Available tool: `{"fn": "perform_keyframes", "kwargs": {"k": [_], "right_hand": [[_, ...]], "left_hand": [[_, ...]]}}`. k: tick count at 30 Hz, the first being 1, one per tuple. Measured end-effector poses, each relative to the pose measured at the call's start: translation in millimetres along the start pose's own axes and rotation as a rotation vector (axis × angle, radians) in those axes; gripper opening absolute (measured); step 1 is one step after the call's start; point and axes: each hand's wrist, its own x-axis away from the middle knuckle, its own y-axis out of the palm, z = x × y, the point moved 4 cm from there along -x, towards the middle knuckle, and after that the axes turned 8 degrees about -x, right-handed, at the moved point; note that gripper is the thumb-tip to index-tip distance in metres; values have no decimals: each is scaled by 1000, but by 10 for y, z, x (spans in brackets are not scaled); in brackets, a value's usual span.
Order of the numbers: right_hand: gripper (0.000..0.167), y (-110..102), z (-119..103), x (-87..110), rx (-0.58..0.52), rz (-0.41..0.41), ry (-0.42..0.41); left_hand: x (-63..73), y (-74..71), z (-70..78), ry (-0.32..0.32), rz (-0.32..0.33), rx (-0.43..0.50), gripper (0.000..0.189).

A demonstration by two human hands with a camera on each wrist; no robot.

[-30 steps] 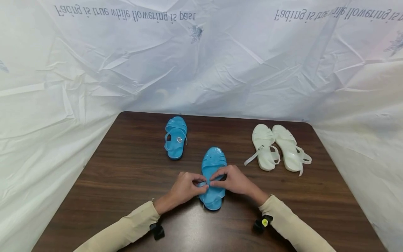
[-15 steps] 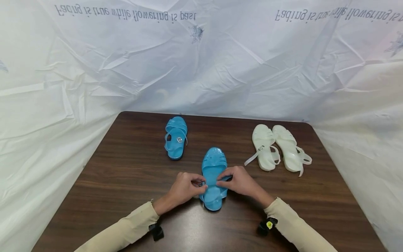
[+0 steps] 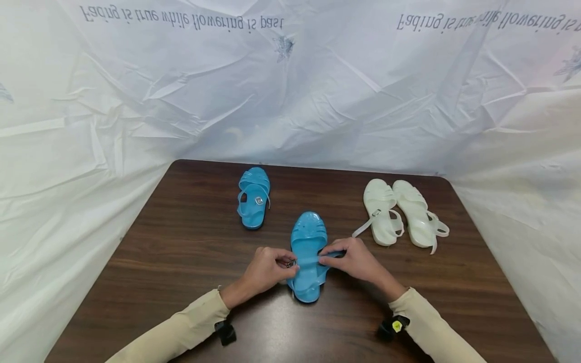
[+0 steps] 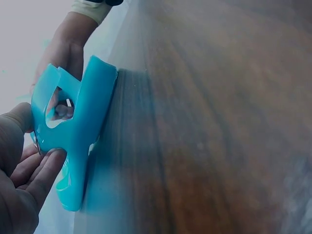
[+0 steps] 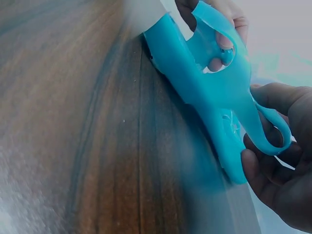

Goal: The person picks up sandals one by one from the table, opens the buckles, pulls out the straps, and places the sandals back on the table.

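Observation:
A blue jelly sandal point(image 3: 308, 229) lies on the table, toe pointing away from me. My left hand point(image 3: 268, 270) pinches a small metal buckle point(image 4: 36, 143) at the sandal's left side, thumb above and fingers below it in the left wrist view. On the opposite side, my right hand point(image 3: 353, 259) holds the sandal's ankle strap point(image 5: 282, 127), which bends in a loop between thumb and fingers in the right wrist view. The strap spans the sandal between both hands in the head view. Fingers partly hide the buckle there.
Another blue sandal point(image 3: 253, 217) stands further back to the left, a round buckle showing on its insole. Two white sandals point(image 3: 380, 229) with loose straps lie to the right, close beyond my right hand. White printed sheeting point(image 3: 290, 101) hangs behind the dark wooden table point(image 3: 181, 242).
My right hand has moved rightward from the middle of the sandal to its right edge, with the strap in its fingers. The left hand stays almost in place at the buckle.

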Motion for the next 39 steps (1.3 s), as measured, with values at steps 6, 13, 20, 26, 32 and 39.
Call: {"fn": "perform_keyframes", "kwargs": {"k": [6,13,20,26,32,39], "right_hand": [[18,-5,-2,11,-27,4,-11],[14,-69,35,18,-40,47,-25],[16,-112,-93,-35,-18,95,-52],[17,-55,-124,-140,-14,216,-27],[16,32,-171,-264,-37,243,-15],[25,200,-229,-418,-10,188,-44]], "left_hand": [[-9,5,-3,-1,2,16,14],[12,-5,-33,-14,4,51,14],[11,-44,-28,-28,-23,64,17],[-9,-69,-35,-21,-38,75,21],[2,-102,-24,-25,-21,83,19],[45,-77,4,-31,-23,25,21]]}}
